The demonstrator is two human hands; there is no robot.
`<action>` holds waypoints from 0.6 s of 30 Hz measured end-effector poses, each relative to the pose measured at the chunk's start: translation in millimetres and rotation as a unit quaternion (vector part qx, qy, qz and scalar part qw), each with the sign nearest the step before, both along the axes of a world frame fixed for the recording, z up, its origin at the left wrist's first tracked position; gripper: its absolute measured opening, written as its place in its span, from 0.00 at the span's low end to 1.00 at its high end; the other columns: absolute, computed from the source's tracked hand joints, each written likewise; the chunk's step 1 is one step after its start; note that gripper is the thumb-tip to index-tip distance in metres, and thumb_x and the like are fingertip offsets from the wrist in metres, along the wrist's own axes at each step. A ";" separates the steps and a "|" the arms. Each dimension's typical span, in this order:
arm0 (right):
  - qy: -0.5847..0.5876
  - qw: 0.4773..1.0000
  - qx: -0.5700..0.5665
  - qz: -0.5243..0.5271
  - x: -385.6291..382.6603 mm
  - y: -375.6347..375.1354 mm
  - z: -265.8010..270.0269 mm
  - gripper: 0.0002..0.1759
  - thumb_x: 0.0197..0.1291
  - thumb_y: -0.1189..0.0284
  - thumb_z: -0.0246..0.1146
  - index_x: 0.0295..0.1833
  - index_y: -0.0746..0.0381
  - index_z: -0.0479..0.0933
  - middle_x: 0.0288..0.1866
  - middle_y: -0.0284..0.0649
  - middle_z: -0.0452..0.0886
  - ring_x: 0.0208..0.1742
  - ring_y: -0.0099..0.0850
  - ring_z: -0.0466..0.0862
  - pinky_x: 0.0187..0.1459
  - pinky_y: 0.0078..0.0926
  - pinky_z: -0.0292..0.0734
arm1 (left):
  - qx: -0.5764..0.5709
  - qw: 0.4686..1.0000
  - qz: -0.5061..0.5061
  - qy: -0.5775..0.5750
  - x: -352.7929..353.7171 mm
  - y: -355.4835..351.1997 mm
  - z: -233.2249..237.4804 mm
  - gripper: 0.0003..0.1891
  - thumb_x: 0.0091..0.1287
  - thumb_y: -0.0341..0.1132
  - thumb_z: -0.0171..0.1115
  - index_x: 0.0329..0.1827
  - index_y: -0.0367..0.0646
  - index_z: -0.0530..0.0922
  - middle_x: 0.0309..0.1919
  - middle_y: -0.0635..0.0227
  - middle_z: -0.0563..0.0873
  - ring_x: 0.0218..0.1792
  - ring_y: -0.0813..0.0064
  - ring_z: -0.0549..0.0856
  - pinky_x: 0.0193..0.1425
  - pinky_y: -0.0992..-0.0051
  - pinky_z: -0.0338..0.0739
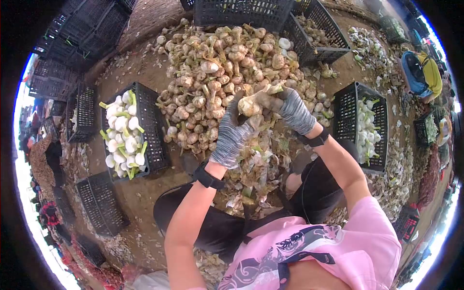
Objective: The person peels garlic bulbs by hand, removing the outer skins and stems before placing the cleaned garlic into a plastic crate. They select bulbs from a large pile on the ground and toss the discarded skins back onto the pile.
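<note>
In front of me, my left hand (pixel 232 131), in a grey knit glove, closes around an unpeeled garlic bulb (pixel 248 106) with brownish skin. My right hand (pixel 291 110), gloved the same way, grips the bulb's stem side, and the stem end sticks out above its fingers. Just beyond both hands lies a large heap of unpeeled garlic (pixel 200 84). Loose papery skins (pixel 253 174) are piled below the hands, between my legs. The gloves cover part of the held bulb.
To the left stands a black crate (pixel 157 140) of peeled white garlic; another such crate (pixel 340 118) is at right. More black crates (pixel 237 13) border the heap's far side. An upturned-looking crate (pixel 102 203) sits lower left. Skins (pixel 398 169) litter the ground at right.
</note>
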State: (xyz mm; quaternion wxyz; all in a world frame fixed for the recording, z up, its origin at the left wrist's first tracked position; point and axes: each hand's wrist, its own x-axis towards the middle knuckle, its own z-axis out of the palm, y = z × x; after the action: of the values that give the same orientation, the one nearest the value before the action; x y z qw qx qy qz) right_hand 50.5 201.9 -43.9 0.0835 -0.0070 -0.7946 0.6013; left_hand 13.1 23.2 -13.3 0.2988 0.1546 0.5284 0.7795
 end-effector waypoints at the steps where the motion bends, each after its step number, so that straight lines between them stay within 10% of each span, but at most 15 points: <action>1: -0.004 0.998 -0.064 -0.001 1.2 -1.0 5.7 0.13 0.54 0.70 0.61 0.41 0.67 0.75 0.30 0.39 0.79 0.30 0.25 0.75 0.34 0.25 0.72 | 0.020 1.000 0.000 -0.023 0.7 -0.3 0.6 0.28 0.56 0.25 0.62 0.60 0.39 0.61 0.53 0.65 0.71 0.51 0.76 0.74 0.54 0.76 0.73; 7: -0.039 0.997 0.062 -0.020 9.7 -11.7 36.4 0.14 0.49 0.70 0.64 0.38 0.67 0.75 0.26 0.45 0.77 0.25 0.29 0.75 0.33 0.25 0.72 | 0.009 0.990 -0.001 -0.144 -0.4 -4.5 -0.4 0.20 0.63 0.51 0.53 0.49 0.44 0.72 0.31 0.71 0.80 0.26 0.83 0.78 0.27 0.83 0.75; 10: -0.173 0.971 0.166 -0.001 15.8 -21.3 45.7 0.17 0.45 0.68 0.66 0.39 0.67 0.75 0.27 0.48 0.77 0.27 0.30 0.76 0.33 0.26 0.72 | -0.031 0.983 0.074 -0.163 -4.7 0.2 -3.9 0.24 0.62 0.59 0.48 0.45 0.46 0.72 0.30 0.74 0.79 0.27 0.82 0.78 0.29 0.83 0.74; 11: -0.078 0.988 0.133 0.005 18.7 -25.4 36.8 0.18 0.45 0.68 0.66 0.40 0.67 0.75 0.28 0.48 0.77 0.28 0.31 0.76 0.34 0.26 0.72 | -0.111 0.966 0.059 -0.225 -12.7 -2.3 -4.9 0.24 0.61 0.64 0.43 0.29 0.54 0.76 0.14 0.79 0.75 0.10 0.87 0.68 0.09 0.85 0.57; 14: 0.114 0.967 0.226 0.023 27.1 -33.0 35.7 0.18 0.47 0.68 0.65 0.42 0.67 0.73 0.31 0.46 0.76 0.29 0.31 0.76 0.34 0.26 0.72 | -0.153 0.936 -0.015 -0.316 -38.8 -9.8 -38.9 0.24 0.59 0.65 0.45 0.27 0.54 0.75 0.12 0.81 0.74 0.07 0.88 0.65 0.08 0.85 0.53; 18: -0.167 0.970 -0.161 0.066 31.9 -40.9 45.9 0.16 0.52 0.69 0.62 0.44 0.68 0.73 0.32 0.39 0.78 0.32 0.25 0.75 0.36 0.23 0.72 | -0.261 0.919 0.022 -0.295 -30.2 -11.5 -1.8 0.21 0.62 0.58 0.47 0.28 0.50 0.76 0.15 0.76 0.75 0.12 0.84 0.70 0.11 0.83 0.61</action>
State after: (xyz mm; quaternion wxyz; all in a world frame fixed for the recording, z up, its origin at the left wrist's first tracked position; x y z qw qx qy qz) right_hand 82.4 161.1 2.0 -0.0925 -0.0685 -0.6889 0.7157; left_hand -17.1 11.7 -15.2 0.4533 -0.1770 0.6043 0.6309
